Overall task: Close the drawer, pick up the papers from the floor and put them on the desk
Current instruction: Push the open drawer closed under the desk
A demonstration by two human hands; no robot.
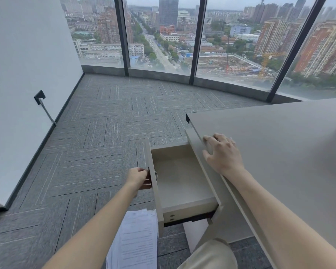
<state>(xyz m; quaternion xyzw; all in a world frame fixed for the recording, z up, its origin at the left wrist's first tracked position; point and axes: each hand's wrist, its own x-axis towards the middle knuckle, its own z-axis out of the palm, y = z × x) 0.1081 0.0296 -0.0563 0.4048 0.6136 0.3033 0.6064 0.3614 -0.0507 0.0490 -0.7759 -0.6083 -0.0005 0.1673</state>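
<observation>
- Grey patterned carpet-tile floor [109, 133] stretching wide and bare from the white wall at left to the dark-framed floor-to-ceiling windows [163, 35]; plenty of open room left of and beyond the drawer.
- Beige flat-topped desk [270, 152] filling the right side, cut off by the right and lower frame edges; far corner and long near edge in plain view, underside and legs mostly hidden.
- Beige rectangular desk drawer [180, 183] pulled well out toward the left, inside visible and bare; dark gap under its near end, runners hard to make out.
- Stack of white printed paper sheets [138, 241] lying on the floor just below the drawer front, beside the left forearm; lower part cut off by the bottom edge, right edge tucked behind the drawer front, print too small to read.
- Right hand [222, 152] laid flat on the desk's near edge, fingers spread and curled slightly over the rim, holding nothing.
- Left hand [139, 176] at the outer face of the drawer front, fingers curled closed around the small handle there; fingertips hidden behind the panel, so the exact hold hard to judge.
- Black wall socket plate [39, 97] low on the white wall, with a grey cable dropping to the skirting.
- Beige trouser knee at the bottom edge, partly cropped.
</observation>
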